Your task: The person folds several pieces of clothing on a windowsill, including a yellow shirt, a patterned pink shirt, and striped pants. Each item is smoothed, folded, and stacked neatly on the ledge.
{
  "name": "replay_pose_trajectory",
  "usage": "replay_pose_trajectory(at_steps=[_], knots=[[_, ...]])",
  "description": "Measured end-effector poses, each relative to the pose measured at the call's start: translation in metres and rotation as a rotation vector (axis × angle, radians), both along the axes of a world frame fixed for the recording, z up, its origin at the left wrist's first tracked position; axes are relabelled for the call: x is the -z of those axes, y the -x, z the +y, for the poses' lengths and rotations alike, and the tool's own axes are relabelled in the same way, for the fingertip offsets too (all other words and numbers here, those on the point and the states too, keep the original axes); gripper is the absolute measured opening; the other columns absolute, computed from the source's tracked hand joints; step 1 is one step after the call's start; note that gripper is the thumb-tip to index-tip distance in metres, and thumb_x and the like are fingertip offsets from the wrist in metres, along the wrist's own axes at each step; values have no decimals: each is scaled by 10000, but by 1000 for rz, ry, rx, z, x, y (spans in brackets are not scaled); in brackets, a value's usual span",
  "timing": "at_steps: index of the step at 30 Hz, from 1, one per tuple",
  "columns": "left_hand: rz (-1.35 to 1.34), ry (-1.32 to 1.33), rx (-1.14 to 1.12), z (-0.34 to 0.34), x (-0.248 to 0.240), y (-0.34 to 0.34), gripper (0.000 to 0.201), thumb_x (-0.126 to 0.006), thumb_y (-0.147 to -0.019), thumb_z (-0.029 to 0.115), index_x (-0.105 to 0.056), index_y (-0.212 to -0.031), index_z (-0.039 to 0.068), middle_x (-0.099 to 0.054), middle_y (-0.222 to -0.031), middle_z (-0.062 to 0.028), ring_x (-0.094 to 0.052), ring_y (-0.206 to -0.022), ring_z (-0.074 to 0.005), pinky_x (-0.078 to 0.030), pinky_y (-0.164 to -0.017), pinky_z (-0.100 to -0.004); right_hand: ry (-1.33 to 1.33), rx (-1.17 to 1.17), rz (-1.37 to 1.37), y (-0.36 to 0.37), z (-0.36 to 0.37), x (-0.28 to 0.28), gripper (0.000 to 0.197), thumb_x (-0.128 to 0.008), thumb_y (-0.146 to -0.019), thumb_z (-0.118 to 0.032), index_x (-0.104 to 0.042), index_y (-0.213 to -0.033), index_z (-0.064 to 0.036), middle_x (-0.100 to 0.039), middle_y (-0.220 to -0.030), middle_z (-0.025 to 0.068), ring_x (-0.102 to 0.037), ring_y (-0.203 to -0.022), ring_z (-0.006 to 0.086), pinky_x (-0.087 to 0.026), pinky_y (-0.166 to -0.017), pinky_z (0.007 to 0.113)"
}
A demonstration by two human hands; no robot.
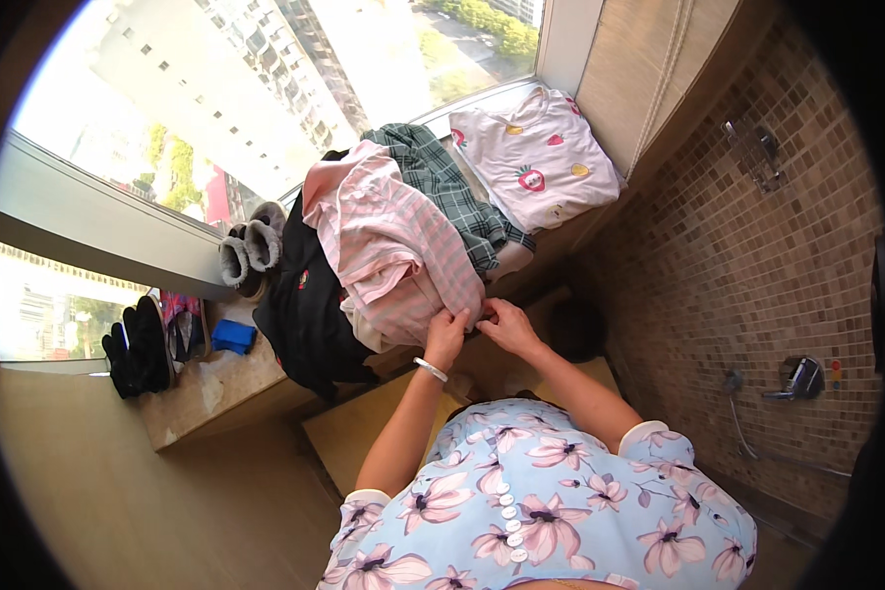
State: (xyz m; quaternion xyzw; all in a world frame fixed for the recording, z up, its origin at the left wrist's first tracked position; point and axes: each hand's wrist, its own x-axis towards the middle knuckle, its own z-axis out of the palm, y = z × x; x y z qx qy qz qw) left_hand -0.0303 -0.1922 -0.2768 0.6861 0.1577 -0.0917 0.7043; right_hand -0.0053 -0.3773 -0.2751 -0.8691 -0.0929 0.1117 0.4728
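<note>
A pink-and-white striped garment (388, 231) lies loosely bunched on the ledge in front of me. My left hand (446, 334), with a pale bangle at the wrist, is closed on its near lower edge. Close by on the right, the fingers of my right hand (507, 325) pinch the same edge near its corner. Beneath and left of the striped cloth spreads a black garment (303, 305). A green plaid garment (428, 172) sits behind it to the right. Farther right is a folded white top (531, 162) with a fruit print.
Fur-lined shoes (254, 248) stand by the window, left of the pile. On the ledge's left part are a small blue folded item (233, 336) and dark shoes (140, 344). A tiled wall with a shower tap (801, 379) rises at right. Windows line the back.
</note>
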Motion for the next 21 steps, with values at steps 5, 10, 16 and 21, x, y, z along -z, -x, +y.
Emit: replay_pose_trajectory(at_steps=[5, 10, 16, 21], knots=[[6, -154, 4, -4, 25, 7, 285, -664, -1057, 238, -753, -1155, -14, -765, -985, -17, -673, -885, -101, -522, -773, -284, 3, -1, -135, -3, 6, -4, 438, -779, -830, -250, -708, -1189, -10, -729, -1041, 185, -719, -903, 368, -584, -818, 455], [-226, -503, -121, 18, -30, 20, 286, -693, -1029, 236, -734, -1172, -8, -749, -1002, -66, -679, -915, -160, -529, -799, -319, 96, -165, -212, -13, 9, -61, 274, -739, -880, -219, -734, -1068, -20, -738, -985, 173, -718, -905, 395, -579, -809, 480], [-487, -841, -718, 107, -124, -16, 330, -756, -973, 221, -699, -1220, 10, -708, -1070, -133, -663, -984, -287, -537, -873, -415, -176, -112, -595, -46, 61, -147, 315, -711, -911, -177, -707, -1201, -54, -709, -1212, 160, -677, -1126, 368, -517, -965, 477], [-379, -1158, -451, 157, -129, -61, 303, -773, -926, 289, -708, -1031, 12, -715, -1059, -182, -654, -1080, -385, -503, -960, -504, -146, -196, -719, -73, 96, -153, 431, -700, -913, -162, -672, -1329, -53, -644, -1391, 176, -605, -1286, 355, -442, -1080, 479]])
